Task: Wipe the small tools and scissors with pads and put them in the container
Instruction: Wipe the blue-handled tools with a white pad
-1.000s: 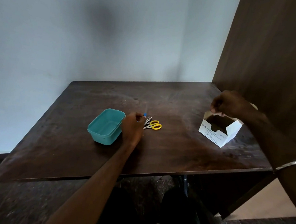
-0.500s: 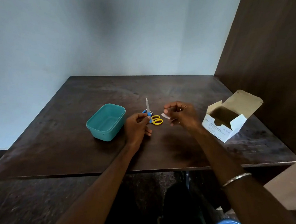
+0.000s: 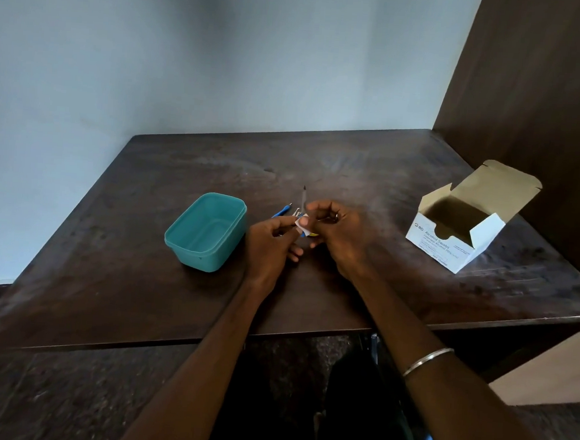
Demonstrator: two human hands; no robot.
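My left hand (image 3: 269,244) grips a small tool (image 3: 304,197) by its blue handle, and its thin metal blade points up and away. My right hand (image 3: 340,239) pinches a small white pad (image 3: 301,220) against the tool's lower part, where my fingers meet. A second blue-handled tool (image 3: 281,211) lies on the table just behind my left hand. Of the yellow scissors (image 3: 312,234), only a sliver shows between my hands. The open teal container (image 3: 190,247) stands to the left of my left hand with nothing visible inside.
An open white box of alcohol swabs (image 3: 448,248) sits at the right of the dark wooden table (image 3: 113,276), flap raised. A brown panel (image 3: 547,100) walls the right side. The table's front edge runs under my forearms.
My right hand left the swab box and carried a pad to the middle. My left hand picked the blue-handled tool up off the table, and the two hands have now come together.
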